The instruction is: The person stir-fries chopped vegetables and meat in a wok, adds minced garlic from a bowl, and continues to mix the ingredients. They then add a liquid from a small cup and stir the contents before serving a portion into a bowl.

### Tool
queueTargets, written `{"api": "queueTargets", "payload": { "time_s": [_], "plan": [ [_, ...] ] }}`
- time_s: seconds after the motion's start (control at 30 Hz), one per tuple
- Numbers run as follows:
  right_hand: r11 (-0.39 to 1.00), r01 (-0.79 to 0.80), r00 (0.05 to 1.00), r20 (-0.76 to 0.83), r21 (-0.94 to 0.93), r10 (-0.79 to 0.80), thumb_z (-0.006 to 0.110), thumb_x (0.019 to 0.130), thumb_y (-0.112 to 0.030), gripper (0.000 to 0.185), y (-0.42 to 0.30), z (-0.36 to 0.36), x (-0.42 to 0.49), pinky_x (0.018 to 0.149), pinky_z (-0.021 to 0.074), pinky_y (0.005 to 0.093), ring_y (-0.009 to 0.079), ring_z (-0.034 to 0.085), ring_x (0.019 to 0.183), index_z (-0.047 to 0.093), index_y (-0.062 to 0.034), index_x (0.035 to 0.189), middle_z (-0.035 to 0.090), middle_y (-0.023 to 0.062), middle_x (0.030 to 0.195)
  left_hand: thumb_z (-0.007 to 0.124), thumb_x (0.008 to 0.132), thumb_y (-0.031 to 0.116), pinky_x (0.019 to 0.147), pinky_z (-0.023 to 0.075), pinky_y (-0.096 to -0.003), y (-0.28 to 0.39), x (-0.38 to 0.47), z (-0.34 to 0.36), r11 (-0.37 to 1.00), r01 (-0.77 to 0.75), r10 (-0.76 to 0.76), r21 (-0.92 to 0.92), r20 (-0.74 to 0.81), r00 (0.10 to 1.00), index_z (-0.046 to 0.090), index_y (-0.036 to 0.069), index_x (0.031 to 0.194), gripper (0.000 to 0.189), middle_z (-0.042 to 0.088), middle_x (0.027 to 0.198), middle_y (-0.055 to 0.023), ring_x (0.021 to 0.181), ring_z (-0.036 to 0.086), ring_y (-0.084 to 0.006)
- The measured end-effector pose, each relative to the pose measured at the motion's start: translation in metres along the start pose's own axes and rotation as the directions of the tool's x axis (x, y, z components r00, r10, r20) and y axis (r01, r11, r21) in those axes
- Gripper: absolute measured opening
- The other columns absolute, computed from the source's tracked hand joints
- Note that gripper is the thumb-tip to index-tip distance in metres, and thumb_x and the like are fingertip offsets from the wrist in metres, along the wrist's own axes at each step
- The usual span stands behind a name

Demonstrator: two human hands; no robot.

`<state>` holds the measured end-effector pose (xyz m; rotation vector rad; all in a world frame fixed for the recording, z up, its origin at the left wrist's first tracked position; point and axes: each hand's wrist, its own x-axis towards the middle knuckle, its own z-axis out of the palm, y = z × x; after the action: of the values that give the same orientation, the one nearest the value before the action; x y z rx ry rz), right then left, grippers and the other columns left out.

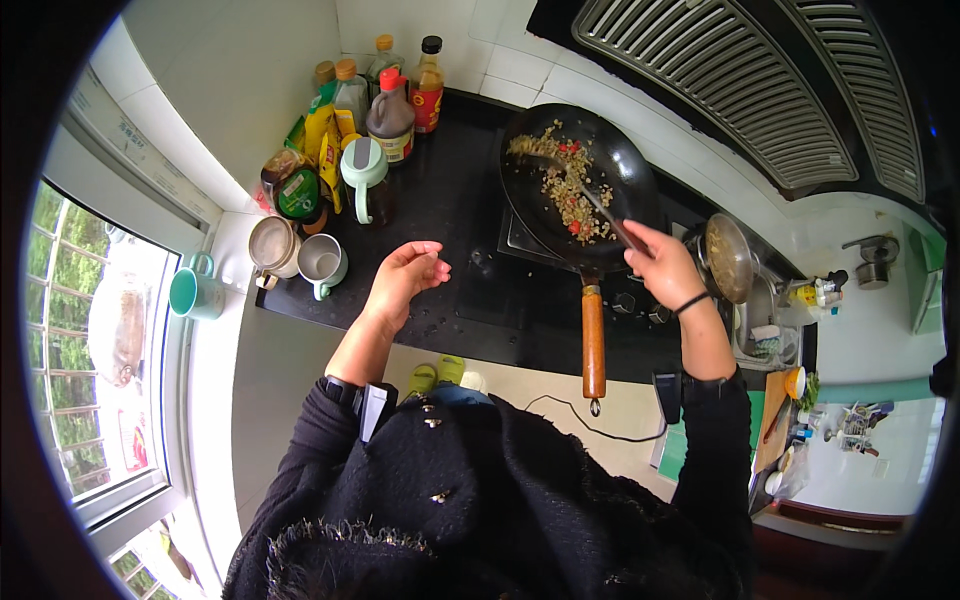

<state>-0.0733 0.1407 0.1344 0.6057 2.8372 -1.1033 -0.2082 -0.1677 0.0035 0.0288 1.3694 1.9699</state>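
My right hand (665, 268) is closed round the dark handle of a metal spatula (596, 202), whose head lies in the food towards the left of a black wok (634, 169). The chopped food (566, 196), brownish with red pieces, is spread over the wok's middle and left side. The wok's wooden handle (592, 337) points towards me, and neither hand is on it. My left hand (412, 275) hovers over the front of the black counter (465, 292), left of the wok, holding nothing, its fingers loosely curled with thumb and forefinger close together.
Back left stand sauce bottles (390, 120), a lidded green pitcher (364, 169), a dark jar (289, 191) and cups (322, 262). A green mug (196, 291) is on the window sill. Right of the wok are a tilted pan or lid (727, 259) and a sink (750, 319). The range hood (720, 82) overhangs.
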Motion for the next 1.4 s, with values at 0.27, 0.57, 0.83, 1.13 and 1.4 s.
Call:
{"api": "queueTargets", "payload": {
  "time_s": [0.27,0.57,0.83,1.13,1.4],
  "plan": [
    [0.908,-0.069,0.995,-0.097,-0.412,0.032,0.060,0.079,-0.011,0.044,0.016,0.010,-0.014,0.078,0.0476,0.0356,0.0361,0.059,0.090,0.052,-0.0132,0.122,0.061,0.0213,0.098,0.050,0.088,0.011,0.076,0.0467,-0.0275,-0.002,-0.003,-0.002,1.000,0.000,-0.001,-0.011,-0.028,1.000,0.054,0.003,0.105,0.019,0.061,0.084,-0.0065,0.078,0.059,-0.0153],
    [0.824,-0.020,0.994,0.079,-0.566,0.079,0.062,0.075,-0.004,0.045,-0.012,-0.093,-0.089,0.075,0.0474,0.0298,0.0247,0.063,0.083,0.056,-0.0120,0.118,0.064,0.0167,0.096,0.050,0.088,0.011,0.075,0.0471,-0.0265,0.001,0.000,-0.002,0.999,-0.019,0.018,-0.026,-0.048,0.999,0.055,0.004,0.104,0.018,0.062,0.083,-0.0065,0.077,0.059,-0.0148],
    [0.953,0.028,0.978,-0.190,-0.301,-0.089,0.061,0.079,-0.008,0.042,0.005,-0.022,0.010,0.078,0.0467,0.0288,0.0234,0.063,0.086,0.054,-0.0111,0.121,0.064,0.0166,0.099,0.051,0.089,0.014,0.077,0.0469,-0.0272,-0.003,-0.006,-0.004,1.000,-0.014,0.014,-0.002,-0.062,0.998,0.055,0.005,0.104,0.018,0.061,0.085,-0.0057,0.079,0.059,-0.0145],
    [0.948,0.042,0.994,-0.084,-0.315,-0.072,0.061,0.077,-0.010,0.042,0.022,-0.030,-0.019,0.077,0.0481,0.0346,0.0325,0.061,0.086,0.055,-0.0136,0.119,0.063,0.0193,0.095,0.051,0.088,0.013,0.076,0.0469,-0.0270,-0.003,-0.009,-0.003,1.000,-0.015,0.015,0.000,-0.075,0.997,0.054,0.005,0.104,0.018,0.062,0.085,-0.0059,0.078,0.059,-0.0148],
    [0.672,-0.040,0.998,0.008,-0.740,0.069,0.059,0.077,-0.010,0.042,-0.027,-0.084,-0.056,0.076,0.0479,0.0383,0.0344,0.059,0.086,0.056,-0.0168,0.118,0.063,0.0166,0.095,0.050,0.088,0.012,0.076,0.0473,-0.0274,-0.003,-0.007,-0.002,1.000,-0.013,0.012,-0.011,-0.073,0.997,0.055,0.005,0.104,0.018,0.061,0.085,-0.0061,0.078,0.059,-0.0149]
  ]
}}
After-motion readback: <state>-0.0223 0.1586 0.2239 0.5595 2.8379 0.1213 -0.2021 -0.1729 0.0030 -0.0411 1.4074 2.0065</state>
